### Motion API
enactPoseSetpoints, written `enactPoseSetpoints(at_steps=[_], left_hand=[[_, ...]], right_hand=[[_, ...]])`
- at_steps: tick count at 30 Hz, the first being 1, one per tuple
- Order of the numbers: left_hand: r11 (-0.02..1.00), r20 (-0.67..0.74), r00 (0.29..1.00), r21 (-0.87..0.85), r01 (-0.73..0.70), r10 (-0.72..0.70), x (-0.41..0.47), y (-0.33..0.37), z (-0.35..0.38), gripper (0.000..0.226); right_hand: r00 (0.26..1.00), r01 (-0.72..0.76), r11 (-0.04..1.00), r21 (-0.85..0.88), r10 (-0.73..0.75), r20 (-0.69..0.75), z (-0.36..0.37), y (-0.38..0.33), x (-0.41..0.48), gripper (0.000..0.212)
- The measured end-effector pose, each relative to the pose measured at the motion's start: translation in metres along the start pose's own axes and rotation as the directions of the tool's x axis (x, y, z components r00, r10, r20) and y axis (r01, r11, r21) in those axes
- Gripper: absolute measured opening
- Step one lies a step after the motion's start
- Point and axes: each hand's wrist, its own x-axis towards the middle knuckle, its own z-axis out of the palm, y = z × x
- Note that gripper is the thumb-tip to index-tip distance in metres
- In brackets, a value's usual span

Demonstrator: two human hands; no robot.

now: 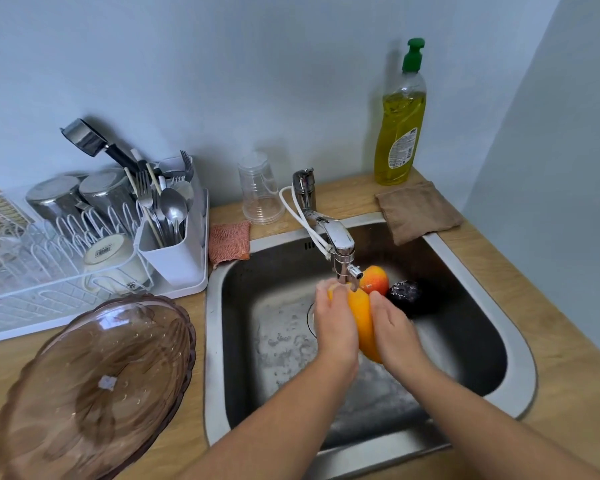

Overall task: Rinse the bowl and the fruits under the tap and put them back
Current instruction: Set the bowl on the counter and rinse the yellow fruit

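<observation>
Yellow-orange fruit [362, 317] sits right under the tap [340, 244] nozzle, clamped between both hands above the sink [215, 306]. The left grip [335, 323] has fingers curled over the fruit's far end and left flank. The right grip [394, 327] cups the right flank, fingers lightly bent, and neither holds anything else. The fruit's long axis runs from the nozzle back toward the person, far tip up at the nozzle, near tip pointing down and out past the wrists. The red-orange fruit [374, 278] lies just right of the nozzle on the sink floor, with the dark fruit [404, 294] further right, touching or almost. The bowl [97, 386] is well left of the tap on the table [568, 341], nearer the person, and looks upside down. The left grip is the nearer one to it. Likely still mid-rinse on the first fruit, and the put-back goes leftward.
</observation>
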Motion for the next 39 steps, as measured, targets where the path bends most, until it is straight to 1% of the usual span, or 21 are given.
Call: enactPoseSetpoints(at_steps=[1,2,3,5,7,9,11,12,14,16,18,21,24,27,29,31,33,35,37,38,39], left_hand=[[1.0,-0.016,1.0,-0.012,-0.013,0.013,0.001,-0.002,0.0,0.019],[1.0,-0.038,0.999,-0.025,-0.009,0.008,0.004,-0.003,-0.001,0.02],[0.999,-0.056,0.998,-0.036,-0.003,0.001,0.009,-0.003,-0.005,0.021],[0.999,-0.061,0.997,-0.009,-0.039,0.038,0.02,-0.005,-0.011,0.025],[0.985,0.009,0.99,0.105,-0.14,0.139,0.022,-0.011,-0.013,0.023],[0.93,0.101,0.963,0.252,-0.268,0.25,0.014,-0.025,-0.009,0.021],[0.847,0.185,0.923,0.368,-0.384,0.337,0.0,-0.037,-0.006,0.041],[0.837,0.198,0.916,0.375,-0.399,0.348,-0.005,-0.037,-0.006,0.046],[0.884,0.151,0.94,0.324,-0.338,0.305,-0.003,-0.028,-0.01,0.048],[0.958,0.081,0.984,0.227,-0.174,0.159,0.01,-0.02,-0.017,0.04],[0.985,0.094,0.995,0.165,-0.052,0.037,0.022,-0.017,-0.023,0.03],[0.973,0.1,0.992,0.207,-0.101,0.081,0.014,-0.029,-0.025,0.03],[0.971,0.086,0.984,0.168,-0.168,0.156,0.003,-0.043,-0.024,0.039],[0.979,0.072,0.991,0.159,-0.125,0.115,0.002,-0.039,-0.02,0.041],[0.985,0.025,0.993,0.13,-0.115,0.112,0.008,-0.03,-0.021,0.037],[0.992,-0.023,0.996,0.1,-0.082,0.084,0.018,-0.022,-0.027,0.039],[0.993,-0.019,0.998,0.108,-0.056,0.058,0.024,-0.02,-0.033,0.043],[0.986,0.038,0.995,0.133,-0.098,0.094,0.016,-0.024,-0.032,0.04],[0.976,0.097,0.983,0.138,-0.168,0.156,0.004,-0.029,-0.027,0.039],[0.974,0.123,0.978,0.135,-0.184,0.167,0.0,-0.03,-0.026,0.04],[0.976,0.14,0.977,0.123,-0.179,0.162,-0.001,-0.028,-0.025,0.039]], right_hand=[[0.997,0.074,0.997,-0.034,-0.074,-0.015,0.001,0.003,-0.002,0.04],[0.996,0.086,0.996,0.003,-0.086,0.005,0.003,0.008,-0.005,0.038],[0.998,0.046,0.996,0.072,-0.049,0.05,0.006,0.013,-0.009,0.034],[0.971,-0.18,0.957,0.228,0.136,0.196,0.013,0.018,-0.016,0.033],[0.922,-0.349,0.876,0.334,0.257,0.29,0.016,0.017,-0.017,0.038],[0.948,-0.305,0.864,0.4,0.237,0.211,0.016,0.017,-0.005,0.037],[0.984,-0.17,0.917,0.36,0.142,0.104,0.012,0.016,0.006,0.032],[0.992,-0.11,0.946,0.304,0.088,0.087,0.011,0.015,0.007,0.031],[0.996,-0.03,0.975,0.222,0.012,0.086,0.012,0.012,0.0,0.029],[0.994,0.007,0.987,0.161,-0.025,0.109,0.016,0.015,-0.012,0.021],[0.989,0.032,0.99,0.134,-0.051,0.136,0.019,0.016,-0.02,0.022],[0.98,0.097,0.987,0.125,-0.116,0.163,0.02,0.017,-0.014,0.038],[0.97,0.138,0.985,0.1,-0.155,0.19,0.016,0.002,0.003,0.039],[0.954,0.096,0.976,0.197,-0.147,0.263,0.011,-0.014,0.017,0.033],[0.957,0.107,0.966,0.236,-0.164,0.239,0.015,-0.012,0.011,0.033],[0.949,0.142,0.956,0.258,-0.205,0.24,0.026,0.002,-0.009,0.04],[0.941,0.137,0.947,0.29,-0.216,0.262,0.036,0.013,-0.03,0.049],[0.974,0.072,0.941,0.331,-0.137,0.179,0.038,0.02,-0.023,0.045],[0.998,-0.029,0.945,0.325,0.011,0.056,0.031,0.022,-0.006,0.039],[0.999,-0.039,0.952,0.304,0.03,0.032,0.026,0.022,-0.001,0.036],[1.0,-0.002,0.964,0.267,-0.005,0.025,0.021,0.024,0.0,0.033]])
